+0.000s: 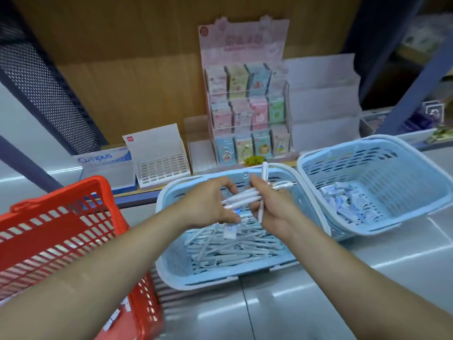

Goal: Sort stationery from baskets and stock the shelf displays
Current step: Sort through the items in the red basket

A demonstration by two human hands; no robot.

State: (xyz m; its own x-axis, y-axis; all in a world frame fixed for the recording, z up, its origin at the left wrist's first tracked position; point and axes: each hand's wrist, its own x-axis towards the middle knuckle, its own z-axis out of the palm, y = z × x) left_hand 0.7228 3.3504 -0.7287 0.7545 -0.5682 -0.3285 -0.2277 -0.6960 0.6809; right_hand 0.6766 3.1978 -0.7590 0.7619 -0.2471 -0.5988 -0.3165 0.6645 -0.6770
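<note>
The left hand (210, 202) and the right hand (272, 209) meet over the middle basket. Both are closed on a small bundle of white plastic pens (241, 198). The left hand pinches one end between fingers and thumb. The right hand's fingers curl round the rest, and the pen tips poke out to the right. One pen stands upright out of the right hand's grip and another hangs below it, so the bundle looks not yet squared up.

Directly beneath the hands, and apart from them, a loose heap of pale pens (228, 249) covers the floor of the light-blue slotted plastic basket (176, 256). A second light-blue slotted basket (404, 182) presses against its right side and holds small white-and-blue packets (350, 204). A red plastic basket (56, 231) stands to the left, its contents mostly hidden.

Beyond the baskets, on the wooden shelf, stands a white perforated pen stand (161, 165) with no pens visible in its slots, beside a blue-and-white Campus box (105, 160). The pink tiered card display (245, 111) looks full, while the clear acrylic tiers (323, 99) to its right look bare.

Stocking seems to be at an early stage. One handful of pens is gathered, the heap and the packets are still to be sorted, and the pen stand is well apart from the hands, up and to their left.
</note>
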